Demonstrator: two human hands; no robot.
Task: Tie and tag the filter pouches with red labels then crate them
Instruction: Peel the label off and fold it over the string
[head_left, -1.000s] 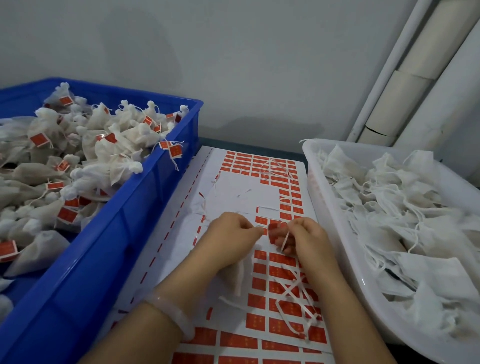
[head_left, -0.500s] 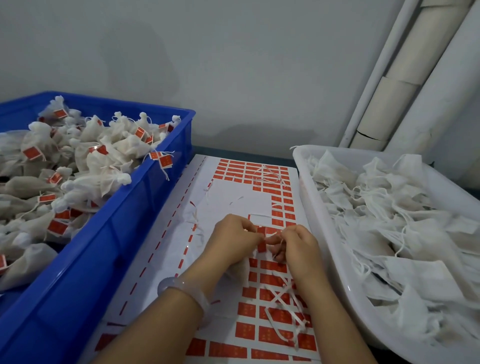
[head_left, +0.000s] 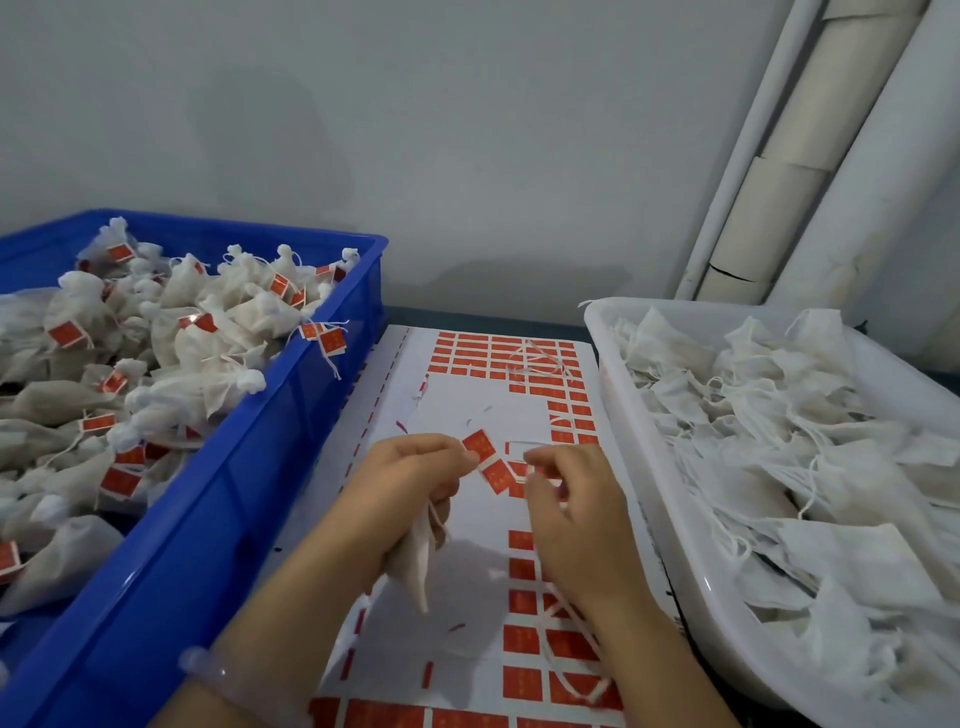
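Gripping one filter pouch by the neck in left hand, centre of frame, fingers curled round the gathered cloth to hold the mouth closed and let the body hang clear of the paper. Pinching a red label at the fingertips of that same hand, just right of the knuckles, lifted off the label sheet, probably to present it to the drawstring. Placing right hand just beside it, centre right, fingers bent inward toward the label; thin white string near the fingertips, cannot tell whether pinched or only close, too blurred. Judging step as tagging: next, fold label over string; needs string across the label's middle, else sticks crooked or to skin. Parking blue crate at left of frame, heaped with tagged pouches, likely on that side for easy drop-off by the holding hand. Parking white tray at right of frame, full of untied pouches, apparently the pick-up side. Laying sheet flat between the two, many peeled gaps, remaining labels at upper middle and lower centre. Leaving loose strings across the sheet, lower centre. Noting bracelet on left wrist, lower left; pipes upper right
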